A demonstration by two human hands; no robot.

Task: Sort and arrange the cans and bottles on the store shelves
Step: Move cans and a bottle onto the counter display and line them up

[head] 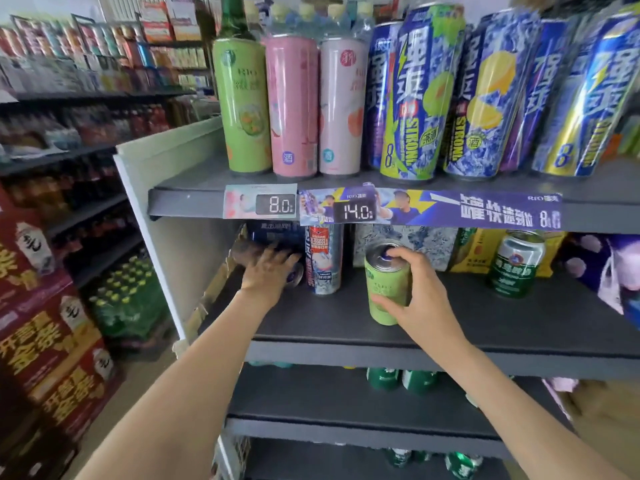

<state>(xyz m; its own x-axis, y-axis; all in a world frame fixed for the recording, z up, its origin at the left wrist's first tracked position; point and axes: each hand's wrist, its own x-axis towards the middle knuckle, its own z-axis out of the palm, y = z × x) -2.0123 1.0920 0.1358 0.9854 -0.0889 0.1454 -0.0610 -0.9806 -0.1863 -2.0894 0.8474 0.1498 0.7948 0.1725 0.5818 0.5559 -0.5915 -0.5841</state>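
Both forearms are bare all the way up, no sleeves showing anywhere in the shot. The left hand [268,271] and right hand [420,292] are bare too, with short plain nails.

Both bare forearms are extending forward from the bottom edge, converging slightly. Left hand [268,271] is reaching further in, back of hand facing up, wrist roughly straight, fingers pointing forward and blurred; can't tell if they're gripping anything. Right hand [414,292] is sitting nearer, wrist bent slightly inward, fingers curling over the top of what it's holding, thumb pressing lower on the near side. Hands are staying well apart.
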